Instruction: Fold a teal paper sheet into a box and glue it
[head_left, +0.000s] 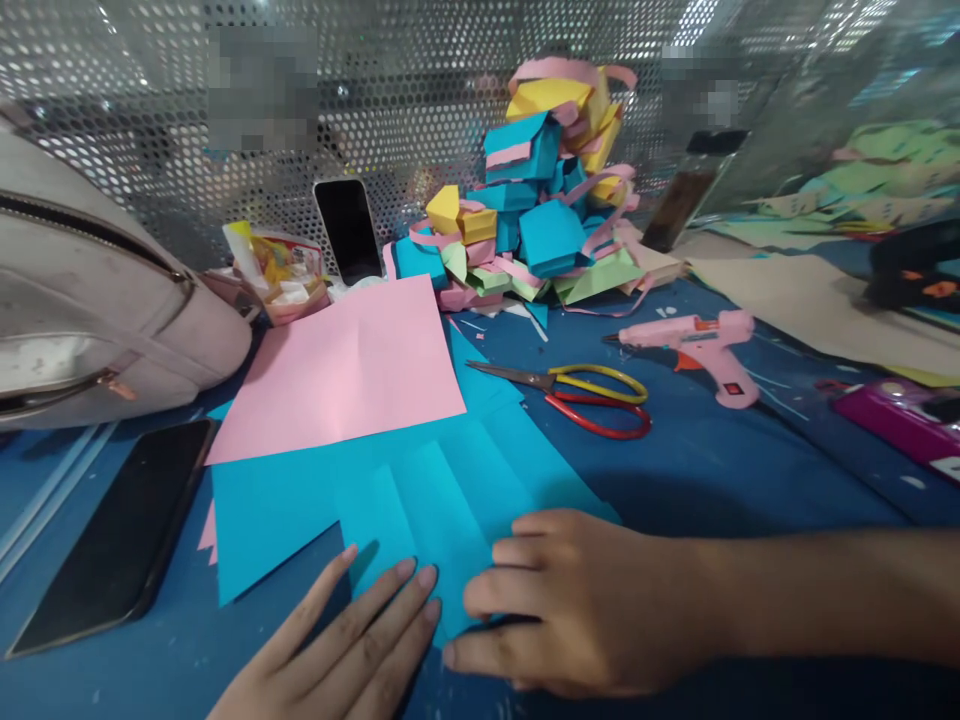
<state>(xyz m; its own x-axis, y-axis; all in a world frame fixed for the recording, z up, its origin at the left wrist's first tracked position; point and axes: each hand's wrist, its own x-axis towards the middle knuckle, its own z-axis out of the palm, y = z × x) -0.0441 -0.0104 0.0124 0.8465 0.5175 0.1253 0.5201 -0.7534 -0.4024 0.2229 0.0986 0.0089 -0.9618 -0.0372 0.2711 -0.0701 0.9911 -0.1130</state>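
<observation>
A blue sheet of paper (442, 500) with several parallel creases lies in front of me on the table. My left hand (352, 635) rests flat on its near left part, fingers stretched out. From the right, my right hand (570, 605) bears on the sheet's near right part with curled fingers, its thumb at the near edge. The fingers hide part of that edge. Under the creased sheet is more blue paper (277, 510), and a pink sheet (352, 370) lies over the far part of that.
Scissors (555, 385) and a pink glue gun (697, 345) lie to the right. Folded paper boxes (551, 235) are heaped at the back. A phone (120, 530) and a pale bag (112, 290) are at the left. Another phone (349, 230) leans against the perforated metal panel (420, 130).
</observation>
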